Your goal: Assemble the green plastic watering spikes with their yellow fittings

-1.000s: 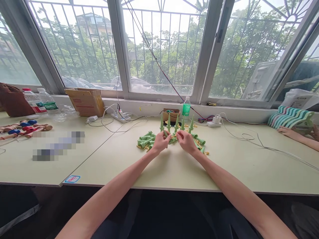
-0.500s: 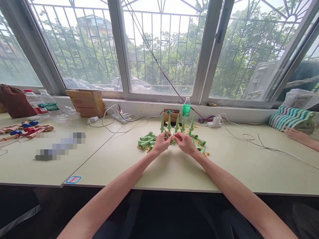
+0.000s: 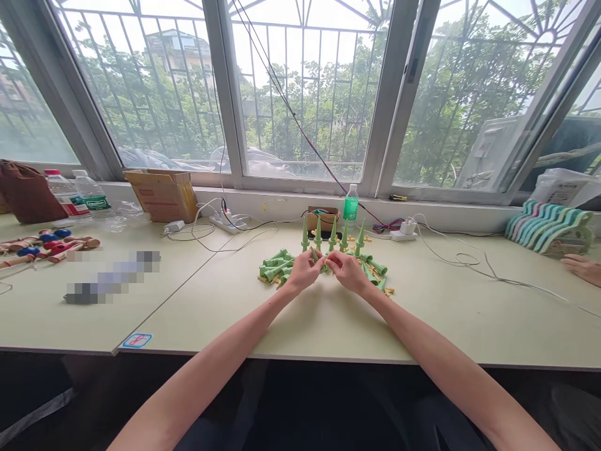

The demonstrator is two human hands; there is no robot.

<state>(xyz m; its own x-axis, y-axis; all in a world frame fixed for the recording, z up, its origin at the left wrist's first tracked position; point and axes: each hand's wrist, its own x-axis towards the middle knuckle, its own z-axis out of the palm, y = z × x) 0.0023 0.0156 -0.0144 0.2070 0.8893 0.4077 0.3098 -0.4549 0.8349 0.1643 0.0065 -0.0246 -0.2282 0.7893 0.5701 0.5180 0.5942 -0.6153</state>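
Observation:
My left hand [image 3: 303, 272] and my right hand [image 3: 346, 271] meet at the middle of the table [image 3: 328, 313], fingers pinched together. Between them they grip a green cone-shaped plastic piece [image 3: 315, 255] with a small yellow part at the fingertips. A pile of green cone pieces [image 3: 275, 265] lies just left of my left hand. More green pieces [image 3: 375, 268] and small yellow parts [image 3: 387, 289] lie right of my right hand. Several green cones [image 3: 332, 235] stand upright in a row behind my hands.
A green bottle [image 3: 350, 203] and a small box [image 3: 323, 217] stand by the window sill, with a power strip [image 3: 228, 220] and cables. A cardboard box [image 3: 162, 192], water bottles [image 3: 79, 194] and wooden toys [image 3: 47, 244] lie at left. Another person's hand [image 3: 582, 268] and stacked hangers [image 3: 547, 224] are at right.
My two hands have drawn slightly closer together over the green piece. The other person's hand at the right edge has slid farther right and down.

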